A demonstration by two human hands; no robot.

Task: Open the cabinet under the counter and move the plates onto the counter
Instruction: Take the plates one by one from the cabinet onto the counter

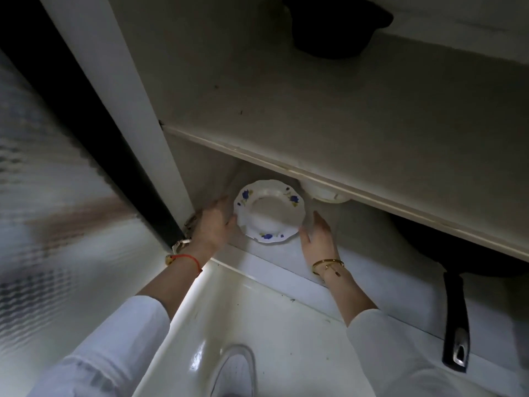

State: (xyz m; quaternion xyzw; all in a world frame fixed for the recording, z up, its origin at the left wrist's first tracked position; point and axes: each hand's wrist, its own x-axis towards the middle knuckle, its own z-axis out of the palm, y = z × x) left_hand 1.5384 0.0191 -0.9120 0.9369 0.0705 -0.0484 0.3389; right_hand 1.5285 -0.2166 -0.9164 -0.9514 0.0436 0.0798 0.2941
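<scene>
White scalloped ceramic plate with blue flowers [270, 210] on lower cabinet shelf [357, 224], left hand [213, 224] and right hand [317, 239] flanking its rim, fingers spread, no grip yet; slide under both edges, lift level, clear upper shelf edge

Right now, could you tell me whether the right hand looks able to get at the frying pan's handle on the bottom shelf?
Probably yes. The frying pan handle sticks out past the shelf front, to the right of the right hand, with nothing between them. That hand is at the floral plate, though, so it would have to leave it first.
</scene>
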